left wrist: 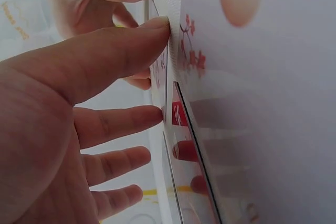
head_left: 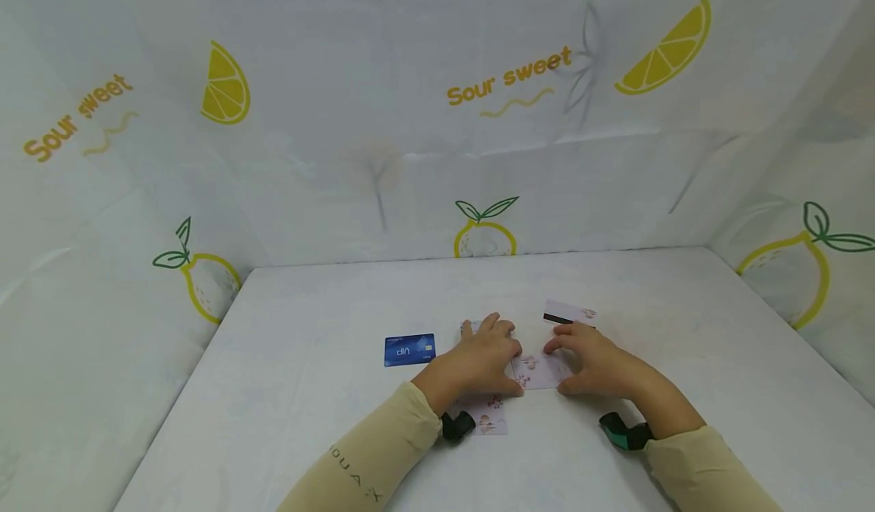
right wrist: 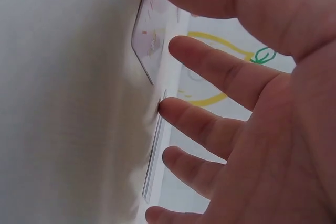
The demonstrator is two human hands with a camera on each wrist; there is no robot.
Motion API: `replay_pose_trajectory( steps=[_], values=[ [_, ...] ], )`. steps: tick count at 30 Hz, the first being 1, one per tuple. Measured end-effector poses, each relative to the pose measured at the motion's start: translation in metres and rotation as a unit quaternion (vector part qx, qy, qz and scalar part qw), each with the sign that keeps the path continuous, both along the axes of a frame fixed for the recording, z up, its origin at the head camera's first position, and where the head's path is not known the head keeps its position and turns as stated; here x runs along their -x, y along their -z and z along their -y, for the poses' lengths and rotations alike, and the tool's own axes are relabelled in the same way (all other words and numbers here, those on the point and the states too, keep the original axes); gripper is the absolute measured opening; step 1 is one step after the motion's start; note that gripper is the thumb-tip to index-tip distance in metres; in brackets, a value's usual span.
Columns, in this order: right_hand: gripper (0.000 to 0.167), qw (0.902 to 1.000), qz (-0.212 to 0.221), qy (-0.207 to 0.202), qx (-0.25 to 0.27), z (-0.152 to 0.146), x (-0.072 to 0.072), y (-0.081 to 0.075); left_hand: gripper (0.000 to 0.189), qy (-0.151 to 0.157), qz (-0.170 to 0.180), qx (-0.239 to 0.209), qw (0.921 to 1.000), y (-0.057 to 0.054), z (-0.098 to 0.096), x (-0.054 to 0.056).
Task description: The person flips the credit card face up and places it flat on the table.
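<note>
A pale pink flowered card (head_left: pixel 536 375) lies flat on the white table between the two hands. My left hand (head_left: pixel 481 356) is at its left side, thumb tip at the card's edge and fingers spread fairly straight in the left wrist view. On the other side, my right hand (head_left: pixel 598 360) has its thumb and fingers spread around the card's right end; whether it touches is hard to tell. A second flowered card (head_left: pixel 491 421) lies below the left hand, partly covered by the wrist. Another card (head_left: pixel 468 327) is mostly hidden behind the left fingers.
Left of the hands lies a blue VIP card (head_left: pixel 409 350). A card with a black stripe (head_left: pixel 567 313) lies just beyond the right fingertips. Black wrist bands sit on both wrists. A lemon-print cloth (head_left: pixel 383 193) rises behind the table (head_left: pixel 307 436).
</note>
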State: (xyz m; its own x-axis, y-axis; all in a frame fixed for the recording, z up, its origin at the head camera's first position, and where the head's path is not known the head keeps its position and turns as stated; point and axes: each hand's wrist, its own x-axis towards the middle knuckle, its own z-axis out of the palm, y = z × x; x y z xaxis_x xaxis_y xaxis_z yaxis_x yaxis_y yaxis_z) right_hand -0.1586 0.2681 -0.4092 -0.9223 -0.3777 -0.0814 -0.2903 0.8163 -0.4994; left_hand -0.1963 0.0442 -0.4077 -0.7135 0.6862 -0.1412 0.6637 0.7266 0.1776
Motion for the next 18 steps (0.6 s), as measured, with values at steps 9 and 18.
replay_pose_trajectory(
  steps=[9,18],
  values=[
    [0.053,0.9975,-0.035,0.061,0.008,-0.013,0.012,-0.010,0.053,-0.003,-0.003,0.006,1.0000,-0.001,0.000,0.002],
    [0.074,0.9886,0.018,0.149,-0.002,-0.057,0.034,0.004,0.053,-0.008,-0.002,0.015,0.9998,-0.002,0.000,0.000]
  ],
)
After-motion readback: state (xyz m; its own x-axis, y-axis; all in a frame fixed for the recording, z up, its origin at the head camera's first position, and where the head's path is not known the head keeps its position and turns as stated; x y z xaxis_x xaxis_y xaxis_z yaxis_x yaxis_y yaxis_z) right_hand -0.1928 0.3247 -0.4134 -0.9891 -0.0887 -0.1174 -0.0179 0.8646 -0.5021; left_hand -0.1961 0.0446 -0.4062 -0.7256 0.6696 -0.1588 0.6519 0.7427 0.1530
